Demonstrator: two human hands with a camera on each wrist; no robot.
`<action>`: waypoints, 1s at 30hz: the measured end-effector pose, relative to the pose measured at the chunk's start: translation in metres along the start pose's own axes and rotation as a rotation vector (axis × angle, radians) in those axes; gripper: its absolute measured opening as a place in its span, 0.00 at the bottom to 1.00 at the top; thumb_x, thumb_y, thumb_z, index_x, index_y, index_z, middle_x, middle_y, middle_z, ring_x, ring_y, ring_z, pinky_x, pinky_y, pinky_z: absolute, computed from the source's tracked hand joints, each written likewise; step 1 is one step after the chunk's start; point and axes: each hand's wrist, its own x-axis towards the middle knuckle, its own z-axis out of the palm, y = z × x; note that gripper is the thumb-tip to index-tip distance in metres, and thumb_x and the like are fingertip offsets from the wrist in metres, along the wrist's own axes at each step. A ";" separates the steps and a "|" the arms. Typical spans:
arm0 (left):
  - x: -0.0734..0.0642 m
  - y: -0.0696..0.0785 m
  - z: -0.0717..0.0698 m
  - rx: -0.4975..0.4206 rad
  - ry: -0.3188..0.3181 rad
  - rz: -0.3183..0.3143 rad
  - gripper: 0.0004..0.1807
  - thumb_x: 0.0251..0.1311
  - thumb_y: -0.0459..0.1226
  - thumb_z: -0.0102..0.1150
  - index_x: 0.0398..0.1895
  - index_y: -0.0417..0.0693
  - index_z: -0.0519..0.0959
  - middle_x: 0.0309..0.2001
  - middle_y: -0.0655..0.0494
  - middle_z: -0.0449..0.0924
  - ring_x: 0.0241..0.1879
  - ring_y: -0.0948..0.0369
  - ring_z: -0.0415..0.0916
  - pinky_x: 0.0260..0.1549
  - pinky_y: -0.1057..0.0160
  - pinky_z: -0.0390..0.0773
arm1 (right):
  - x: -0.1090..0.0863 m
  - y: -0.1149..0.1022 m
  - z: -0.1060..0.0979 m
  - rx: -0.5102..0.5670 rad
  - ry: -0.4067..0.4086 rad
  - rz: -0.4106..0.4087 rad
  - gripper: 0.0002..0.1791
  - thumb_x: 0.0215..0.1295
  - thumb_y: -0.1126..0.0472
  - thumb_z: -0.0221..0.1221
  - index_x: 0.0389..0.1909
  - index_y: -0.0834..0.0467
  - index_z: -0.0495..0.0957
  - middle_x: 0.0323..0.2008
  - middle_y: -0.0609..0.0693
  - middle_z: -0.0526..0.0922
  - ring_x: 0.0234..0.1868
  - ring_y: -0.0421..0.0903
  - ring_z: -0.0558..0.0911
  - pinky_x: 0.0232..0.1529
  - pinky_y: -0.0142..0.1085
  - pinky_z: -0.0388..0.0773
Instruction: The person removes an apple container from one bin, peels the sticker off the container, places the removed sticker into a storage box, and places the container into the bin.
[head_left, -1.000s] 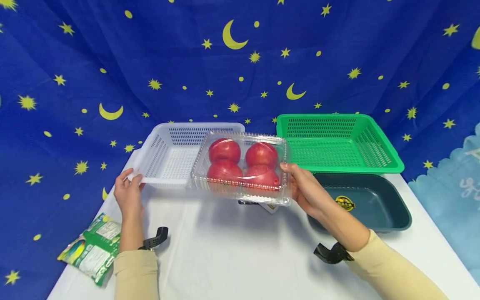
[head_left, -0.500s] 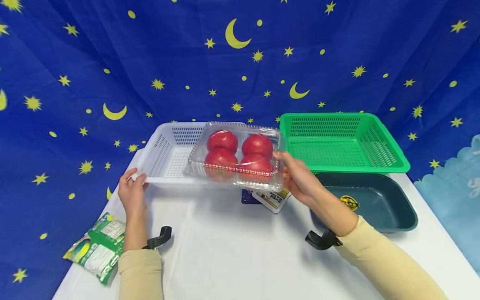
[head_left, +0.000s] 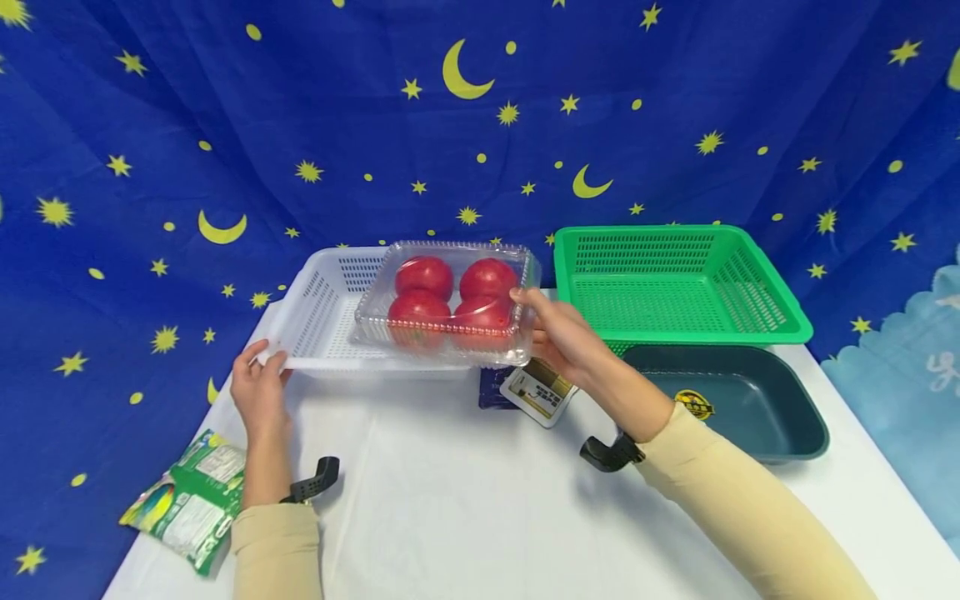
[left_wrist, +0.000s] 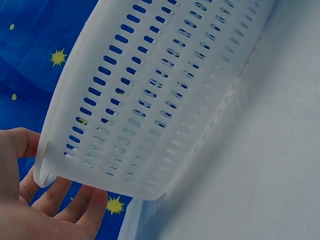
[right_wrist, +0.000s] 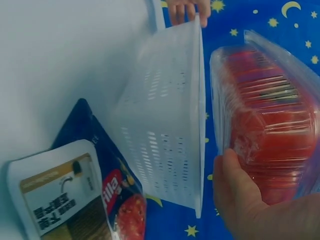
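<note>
My right hand [head_left: 566, 337] grips the right end of a clear plastic clamshell box [head_left: 461, 247], thumb on top and fingers below. Several round red fruits [head_left: 487, 279] show through its lid. Raised and slightly tilted, the box overlaps the right part of the white perforated basket [head_left: 307, 321] in the head view; the right wrist view has it just above the basket's rim [right_wrist: 199, 125]. At the basket's front left corner my left hand [head_left: 258, 392] holds the rim, thumb [left_wrist: 25, 142] at the outer edge and fingers [left_wrist: 75, 210] under the corner.
A green perforated basket [head_left: 675, 325] stands back right, with a dark teal basin [head_left: 757, 408] in front. A white-edged packet [head_left: 536, 400] lies over a dark blue pouch [head_left: 492, 387] near the middle. A green snack bag [head_left: 191, 504] lies at the table's left edge.
My right hand has carried the clear box of fruits left and slightly away from me, farther over the white basket. The packet and pouch show more. The left hand stays at the corner.
</note>
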 end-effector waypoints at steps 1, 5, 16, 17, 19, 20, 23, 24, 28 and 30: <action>0.000 0.000 0.000 -0.007 -0.002 -0.002 0.20 0.62 0.34 0.59 0.58 0.53 0.73 0.61 0.48 0.71 0.57 0.57 0.70 0.53 0.63 0.74 | 0.002 -0.001 0.002 -0.006 0.002 -0.003 0.38 0.60 0.48 0.60 0.65 0.65 0.61 0.55 0.64 0.74 0.52 0.59 0.79 0.50 0.45 0.77; 0.001 -0.001 0.000 -0.034 -0.009 -0.012 0.21 0.62 0.33 0.58 0.59 0.52 0.73 0.61 0.48 0.70 0.57 0.57 0.69 0.55 0.60 0.72 | 0.012 -0.004 0.008 -0.031 0.017 0.001 0.35 0.59 0.47 0.61 0.60 0.66 0.67 0.51 0.63 0.78 0.48 0.58 0.81 0.48 0.45 0.79; 0.005 -0.007 -0.003 -0.027 -0.017 -0.011 0.21 0.61 0.37 0.62 0.57 0.56 0.74 0.63 0.50 0.69 0.58 0.58 0.69 0.51 0.66 0.75 | 0.034 0.000 0.020 -0.098 0.059 0.031 0.33 0.56 0.46 0.64 0.54 0.67 0.71 0.45 0.59 0.82 0.41 0.52 0.83 0.45 0.42 0.80; 0.006 -0.008 -0.004 -0.032 -0.021 -0.012 0.21 0.60 0.37 0.62 0.57 0.57 0.74 0.63 0.50 0.69 0.59 0.58 0.69 0.51 0.66 0.75 | 0.036 0.000 0.021 -0.101 0.062 0.030 0.33 0.56 0.46 0.64 0.54 0.66 0.71 0.45 0.59 0.83 0.40 0.51 0.84 0.45 0.41 0.81; 0.006 -0.008 -0.004 -0.034 -0.018 -0.014 0.21 0.61 0.37 0.62 0.57 0.57 0.73 0.63 0.50 0.69 0.59 0.57 0.69 0.51 0.66 0.75 | 0.038 -0.001 0.023 -0.103 0.064 0.029 0.33 0.55 0.45 0.64 0.53 0.65 0.72 0.45 0.58 0.82 0.39 0.51 0.83 0.44 0.41 0.81; 0.007 -0.008 -0.004 -0.035 -0.014 -0.015 0.21 0.61 0.37 0.62 0.57 0.56 0.73 0.63 0.50 0.69 0.59 0.57 0.69 0.51 0.66 0.75 | 0.039 -0.001 0.024 -0.103 0.062 0.028 0.33 0.55 0.45 0.64 0.53 0.65 0.71 0.45 0.59 0.82 0.39 0.50 0.83 0.44 0.41 0.81; 0.006 -0.006 -0.003 -0.037 -0.005 -0.013 0.21 0.61 0.36 0.61 0.58 0.56 0.73 0.63 0.50 0.69 0.59 0.57 0.69 0.52 0.64 0.74 | 0.042 -0.003 0.029 -0.099 0.052 0.027 0.33 0.55 0.46 0.64 0.53 0.67 0.72 0.44 0.59 0.83 0.38 0.50 0.84 0.44 0.41 0.81; 0.005 -0.005 -0.002 -0.034 -0.002 -0.011 0.20 0.62 0.36 0.61 0.58 0.56 0.73 0.63 0.50 0.69 0.59 0.57 0.69 0.53 0.63 0.74 | 0.043 -0.003 0.030 -0.097 0.050 0.029 0.32 0.55 0.47 0.64 0.52 0.67 0.72 0.44 0.59 0.83 0.38 0.50 0.84 0.43 0.41 0.81; 0.005 -0.005 -0.001 -0.024 0.004 -0.013 0.20 0.61 0.36 0.61 0.57 0.56 0.74 0.62 0.51 0.70 0.58 0.58 0.70 0.52 0.65 0.75 | 0.047 -0.003 0.036 -0.098 0.057 0.040 0.31 0.56 0.49 0.64 0.52 0.68 0.71 0.42 0.59 0.83 0.35 0.49 0.84 0.41 0.40 0.82; 0.004 -0.006 -0.001 -0.016 0.009 -0.006 0.20 0.61 0.35 0.61 0.57 0.56 0.74 0.61 0.50 0.71 0.57 0.58 0.70 0.51 0.66 0.75 | 0.049 -0.003 0.040 -0.107 0.064 0.048 0.32 0.56 0.49 0.64 0.52 0.68 0.71 0.40 0.58 0.83 0.33 0.47 0.83 0.38 0.38 0.82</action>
